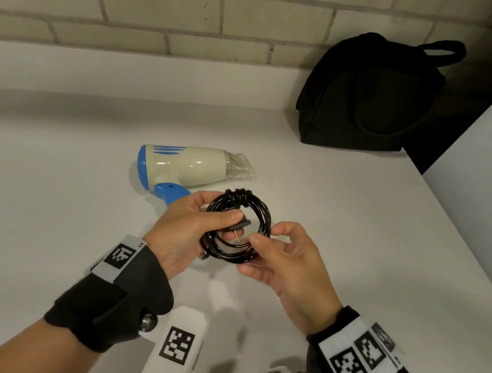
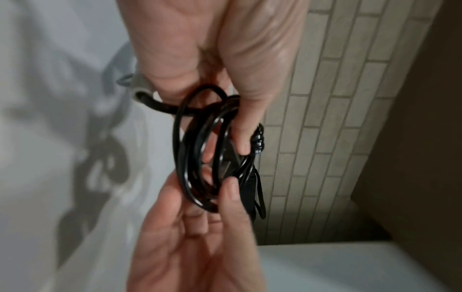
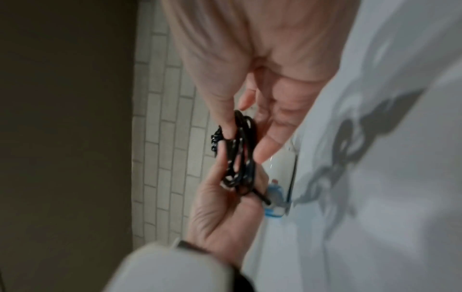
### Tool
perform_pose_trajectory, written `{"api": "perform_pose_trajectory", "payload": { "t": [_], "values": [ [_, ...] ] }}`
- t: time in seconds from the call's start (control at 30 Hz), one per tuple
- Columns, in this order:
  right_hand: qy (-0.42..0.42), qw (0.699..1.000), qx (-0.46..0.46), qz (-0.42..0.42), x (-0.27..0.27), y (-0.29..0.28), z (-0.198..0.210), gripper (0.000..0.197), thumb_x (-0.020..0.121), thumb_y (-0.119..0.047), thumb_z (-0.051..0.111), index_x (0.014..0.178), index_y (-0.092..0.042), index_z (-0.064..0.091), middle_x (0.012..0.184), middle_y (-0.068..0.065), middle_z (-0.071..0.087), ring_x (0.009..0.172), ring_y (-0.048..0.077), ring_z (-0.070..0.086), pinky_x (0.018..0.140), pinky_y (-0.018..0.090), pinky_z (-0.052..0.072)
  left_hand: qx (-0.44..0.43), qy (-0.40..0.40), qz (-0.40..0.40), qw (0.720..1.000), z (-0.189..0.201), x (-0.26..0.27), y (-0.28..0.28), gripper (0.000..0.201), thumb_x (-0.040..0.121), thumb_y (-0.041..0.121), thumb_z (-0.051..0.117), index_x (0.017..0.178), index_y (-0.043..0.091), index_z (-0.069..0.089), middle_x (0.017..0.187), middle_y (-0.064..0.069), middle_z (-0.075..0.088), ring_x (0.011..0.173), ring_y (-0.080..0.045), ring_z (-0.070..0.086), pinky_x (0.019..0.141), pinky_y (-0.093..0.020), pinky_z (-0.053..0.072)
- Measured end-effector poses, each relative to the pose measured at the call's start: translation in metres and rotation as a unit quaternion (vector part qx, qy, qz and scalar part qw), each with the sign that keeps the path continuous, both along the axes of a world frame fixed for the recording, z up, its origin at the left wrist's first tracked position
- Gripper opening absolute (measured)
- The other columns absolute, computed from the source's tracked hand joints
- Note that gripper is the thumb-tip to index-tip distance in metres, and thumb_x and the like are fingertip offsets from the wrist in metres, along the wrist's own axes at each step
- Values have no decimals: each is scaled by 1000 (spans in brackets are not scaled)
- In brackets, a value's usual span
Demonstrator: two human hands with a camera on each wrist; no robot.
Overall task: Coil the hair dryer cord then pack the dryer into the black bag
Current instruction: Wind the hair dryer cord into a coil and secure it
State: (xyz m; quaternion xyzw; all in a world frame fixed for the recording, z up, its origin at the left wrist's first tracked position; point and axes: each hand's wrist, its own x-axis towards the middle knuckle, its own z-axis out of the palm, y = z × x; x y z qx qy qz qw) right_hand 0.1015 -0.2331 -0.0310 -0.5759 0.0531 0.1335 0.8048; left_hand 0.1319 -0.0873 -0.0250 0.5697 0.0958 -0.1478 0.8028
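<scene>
My head view looks down from above; each wrist view looks close along my fingers; all share the cord [image 1: 237, 227].

The coiled black cord [image 1: 239, 228] is glossy rubbery plastic, and the cream-and-blue plastic hair dryer [image 1: 187, 169] is shiny too, with a clear plastic nozzle [image 1: 239, 165]. The black fabric bag [image 1: 374, 94] looks soft and matt, sitting on a smooth matt white countertop [image 1: 38, 199] against rough-looking beige brick tiles [image 1: 139, 3].

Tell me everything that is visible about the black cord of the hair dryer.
The cord is glossy black, wound into a round coil of several loops, with a tight wrap at its far side. Its flat plug, one metal prong showing, lies across the middle. The left hand pinches the plug; the right hand holds the coil's other side above the counter.
</scene>
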Motion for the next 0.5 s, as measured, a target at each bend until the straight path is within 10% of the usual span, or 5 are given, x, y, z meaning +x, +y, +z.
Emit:
{"api": "perform_pose_trajectory", "payload": {
  "t": [0.17, 0.5],
  "values": [
    [39, 999, 9, -36, 1, 9, -4, 31, 82, -1, 59, 109, -6, 45, 95, 17, 64, 71, 19, 65, 61, 25, 54, -20, -11, 45, 999, -4, -2, -7, 48, 71, 5, 65, 115, -6, 50, 68, -8, 67, 51, -11, 63, 51, -19, 54],
    [-40, 997, -47, 40, -4, 4, -13, 24, 82, 9, 54, 85, -15, 53, 66, -2, 69, 67, 9, 69, 58, 25, 58, -84, 53, -98, 990, 1, -7, 2, 29, 62, 3, 65, 90, 5, 57, 62, -7, 68, 54, -17, 66, 54, -25, 56]
  ]
}}
